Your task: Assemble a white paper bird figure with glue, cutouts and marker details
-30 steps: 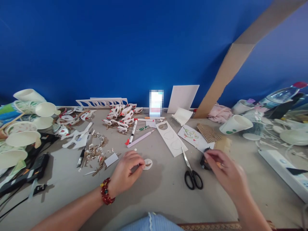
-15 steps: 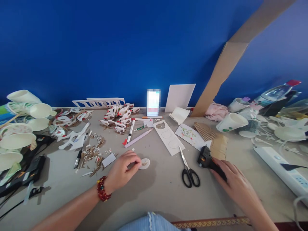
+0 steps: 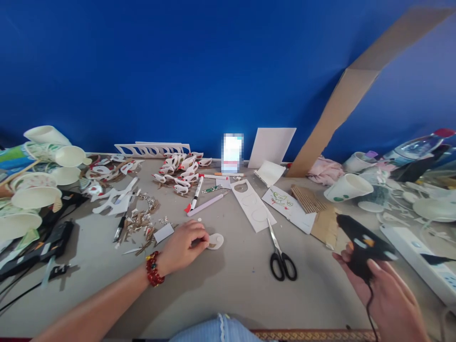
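Note:
My left hand (image 3: 185, 247) rests low over the table, thumb and fingers pinched on the edge of a small rounded white cutout (image 3: 217, 242). A little brown shows on the cutout beside my fingertips. In my right hand (image 3: 392, 297), raised at the right, is a black hot glue gun (image 3: 377, 246), its nozzle pointing up and left and its cord hanging down past my wrist. Between the hands lie scissors (image 3: 273, 236) with black handles, their blades slightly apart. Their tip touches a white card (image 3: 252, 204) that has a hole and drawn outlines.
Red-and-white bird cutouts (image 3: 181, 172) are piled at the back left, near brown and white scraps (image 3: 140, 223). Markers (image 3: 196, 192) lie mid-table. A lit phone (image 3: 232, 154) stands by the wall. Paper cups (image 3: 347, 187) and a power strip (image 3: 420, 256) are at the right.
My right hand has lifted the glue gun off the table and moved it right, turning it upright. My left hand stays at the cutout. The view has shifted slightly.

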### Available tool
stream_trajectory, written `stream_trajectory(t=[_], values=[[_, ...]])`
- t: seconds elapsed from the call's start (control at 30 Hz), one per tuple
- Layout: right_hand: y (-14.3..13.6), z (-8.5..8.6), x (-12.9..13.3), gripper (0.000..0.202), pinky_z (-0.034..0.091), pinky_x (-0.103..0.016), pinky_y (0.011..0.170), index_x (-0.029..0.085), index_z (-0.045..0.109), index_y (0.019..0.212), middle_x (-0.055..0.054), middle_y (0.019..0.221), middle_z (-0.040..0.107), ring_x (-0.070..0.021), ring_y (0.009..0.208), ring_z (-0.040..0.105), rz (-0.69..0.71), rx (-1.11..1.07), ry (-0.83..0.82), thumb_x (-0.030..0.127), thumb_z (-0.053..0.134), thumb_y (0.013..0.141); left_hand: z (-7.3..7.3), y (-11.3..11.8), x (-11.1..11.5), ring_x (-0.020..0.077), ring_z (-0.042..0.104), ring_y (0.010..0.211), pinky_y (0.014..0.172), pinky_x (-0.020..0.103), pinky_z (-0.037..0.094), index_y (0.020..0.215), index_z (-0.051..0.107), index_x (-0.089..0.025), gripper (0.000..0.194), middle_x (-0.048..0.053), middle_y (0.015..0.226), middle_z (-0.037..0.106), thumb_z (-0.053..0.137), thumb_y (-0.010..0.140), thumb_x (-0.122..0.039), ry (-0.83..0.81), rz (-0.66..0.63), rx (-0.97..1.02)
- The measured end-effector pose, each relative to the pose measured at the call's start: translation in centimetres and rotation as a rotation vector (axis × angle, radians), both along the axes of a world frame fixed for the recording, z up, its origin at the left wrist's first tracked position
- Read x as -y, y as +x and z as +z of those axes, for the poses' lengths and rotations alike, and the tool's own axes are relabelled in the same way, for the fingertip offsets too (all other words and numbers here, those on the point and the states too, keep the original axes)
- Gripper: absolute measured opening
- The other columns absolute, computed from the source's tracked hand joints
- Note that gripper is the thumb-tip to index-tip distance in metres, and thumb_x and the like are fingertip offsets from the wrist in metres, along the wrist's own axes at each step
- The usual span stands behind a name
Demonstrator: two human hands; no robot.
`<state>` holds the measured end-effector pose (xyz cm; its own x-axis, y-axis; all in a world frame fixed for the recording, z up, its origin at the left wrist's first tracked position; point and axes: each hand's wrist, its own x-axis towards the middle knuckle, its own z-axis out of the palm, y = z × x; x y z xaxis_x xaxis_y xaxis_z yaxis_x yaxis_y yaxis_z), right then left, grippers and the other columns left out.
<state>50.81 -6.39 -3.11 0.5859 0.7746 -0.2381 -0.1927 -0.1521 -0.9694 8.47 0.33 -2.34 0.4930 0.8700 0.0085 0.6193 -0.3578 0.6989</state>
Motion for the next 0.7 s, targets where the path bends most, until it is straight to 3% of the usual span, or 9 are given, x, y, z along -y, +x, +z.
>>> stream_trajectory(t=[0.13, 0.37, 0.53, 0.7], values=[[-0.8, 1.1, -1.0, 0.051, 0.055, -0.029, 0.062, 0.02, 0.067, 0.09, 0.001, 0.071, 0.052, -0.0112, 0.056, 0.047, 0.079, -0.15, 0.082, 0.051, 0.08, 0.051, -0.3, 0.0, -0.1, 0.0169, 0.054, 0.079, 0.074, 0.028, 0.04, 0.071, 0.062, -0.019, 0.016, 0.001, 0.077, 0.062, 0.057, 0.087, -0.019, -0.004, 0.02, -0.01], [-4.0, 2.2, -2.5, 0.03, 0.037, -0.033, 0.047, 0.024, 0.059, 0.078, 0.002, 0.062, 0.037, -0.0126, 0.049, 0.034, 0.412, 0.044, 0.138, 0.051, 0.068, 0.068, -0.4, 0.0, -0.2, 0.0175, 0.054, 0.079, 0.073, 0.029, 0.04, 0.072, 0.063, -0.019, 0.019, 0.002, 0.077, 0.062, 0.053, 0.088, -0.019, 0.013, 0.009, 0.017], [-7.2, 2.8, -3.2, 0.028, 0.039, -0.034, 0.05, 0.021, 0.06, 0.083, 0.0, 0.06, 0.047, -0.0148, 0.049, 0.043, 0.683, 0.013, 0.14, 0.046, 0.069, 0.074, -0.6, -0.2, -0.4, 0.0174, 0.054, 0.078, 0.073, 0.028, 0.04, 0.071, 0.062, -0.019, 0.018, 0.001, 0.075, 0.061, 0.054, 0.087, -0.02, 0.024, -0.002, 0.032], [-12.0, 2.8, -4.1, 0.03, 0.045, -0.033, 0.057, 0.016, 0.062, 0.095, -0.002, 0.061, 0.059, -0.0173, 0.057, 0.054, 0.855, 0.122, 0.011, 0.042, 0.068, 0.081, 0.0, -0.2, -0.2, 0.0165, 0.054, 0.077, 0.072, 0.027, 0.04, 0.069, 0.06, -0.018, 0.02, 0.001, 0.074, 0.06, 0.055, 0.087, -0.024, -0.083, 0.043, 0.14]])
